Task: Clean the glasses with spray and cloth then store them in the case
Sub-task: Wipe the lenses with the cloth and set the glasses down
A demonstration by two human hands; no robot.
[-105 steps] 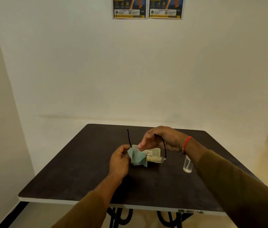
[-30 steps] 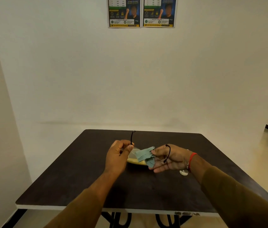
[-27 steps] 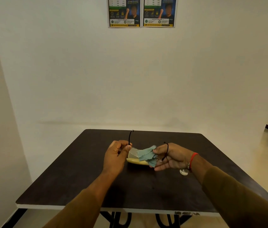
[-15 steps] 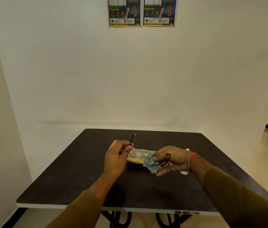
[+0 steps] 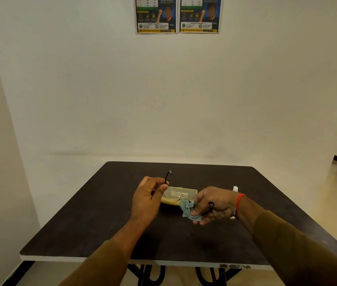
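Centrally placed: one dark square worktop [image 5: 93, 221] below a plain pale wall, seen from the head camera.
Hands: two, both over the middle of the worktop, each sleeve olive-brown.
Left hand [image 5: 147, 198]: grip pinched on one end of the glasses [image 5: 174, 196], thumb against forefinger; one black temple arm curves up above the knuckles.
Right hand [image 5: 215, 205]: grip pressed together on the cloth [image 5: 188, 209] and the other end of the glasses; the second black temple arm lies across the fingers.
Glasses: one pair, held off the worktop between the two hands, lenses clear and hard to make out against the case.
Cloth: one, pale blue-green with a zigzag edge, bunched under the right thumb at the right lens.
Case [image 5: 181, 196]: one, yellowish, lying flat on the worktop just behind the hands; whether its lid is raised cannot be told.
Spray bottle [image 5: 235, 188]: one, only its white top visible behind the right wrist.
Wrist bands [image 5: 238, 204]: one red thread and one beaded band on the right wrist.
Posters [image 5: 177, 15]: two, side by side high on the wall.
Edges: the near white edge of the worktop runs below the forearms; hands and case sit well apart from every edge.
Open room: bare dark surface to the left, right and near side of the hands.
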